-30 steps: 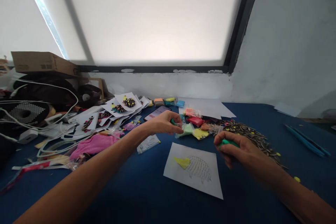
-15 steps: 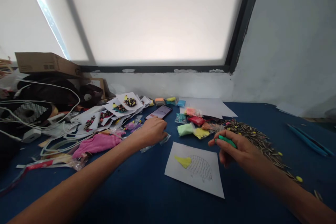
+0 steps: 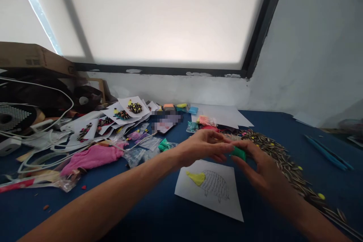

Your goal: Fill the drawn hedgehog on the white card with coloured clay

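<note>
A white card lies on the blue desk, just below the two hands. It has a drawing that looks like a hedgehog. The pointy yellow head is filled in, so that part looks done. The body has only thin gray lines, and the legs are bare too. No green shows on the card, and no seeds sit on the body, so those parts look not done yet.

The right hand is up above the card's right side. Its fingers are clamped on a lump of green clay. The left hand reaches across to it. Its fingertips are right by the clay, but I cannot tell if they touch it or pinch a bit.

A big pile of sunflower seeds lies to the right. Far left, other cards have animals with yellow heads and dark seeds on their bodies.
</note>
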